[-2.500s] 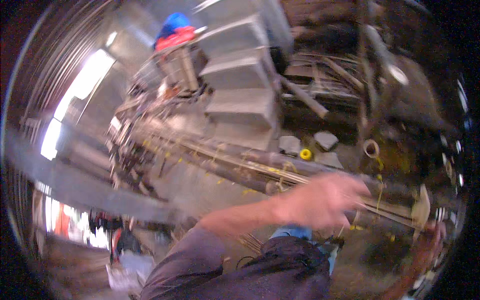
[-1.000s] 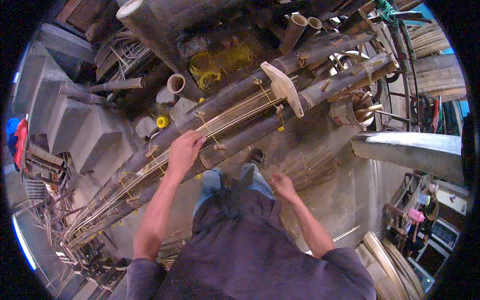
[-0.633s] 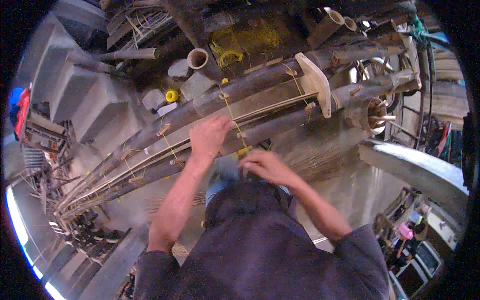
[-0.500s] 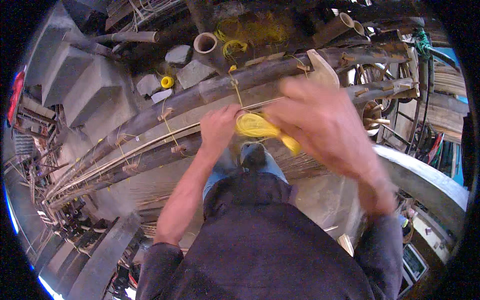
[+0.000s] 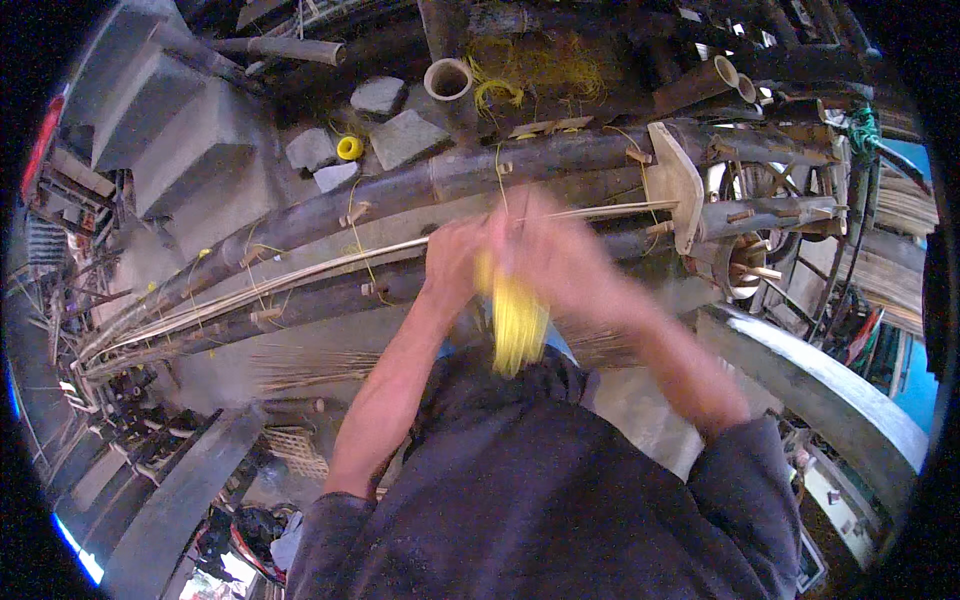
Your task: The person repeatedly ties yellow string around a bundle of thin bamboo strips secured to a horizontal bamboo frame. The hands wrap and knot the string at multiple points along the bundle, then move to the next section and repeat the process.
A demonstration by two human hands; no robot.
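A thin bundle of pale bamboo strips [image 5: 330, 260] runs lengthwise between two dark poles. My left hand [image 5: 455, 258] is closed around the strips near their middle. Close against it, over the strips, is my right hand [image 5: 560, 245], its fingers smeared by motion. A hank of yellow twine [image 5: 520, 325] hangs down below the two hands, blurred; which fingers hold it I cannot make out. Thin yellow ties, one of them a cord [image 5: 357, 235], cross between the far pole [image 5: 400, 193] and the near pole [image 5: 410, 285] at several places.
A flat wooden end piece [image 5: 677, 188] stands across the poles at the right. Beyond the far pole are grey stone blocks [image 5: 408, 138], a yellow roll [image 5: 349, 148], an upright hollow tube [image 5: 447, 80] and tangled yellow twine [image 5: 500, 92]. Concrete steps [image 5: 200, 170] rise at the far left.
My right hand has swung left and in against my left hand. The yellow hank, stretched rightward before, now hangs downward. The view has shifted slightly.
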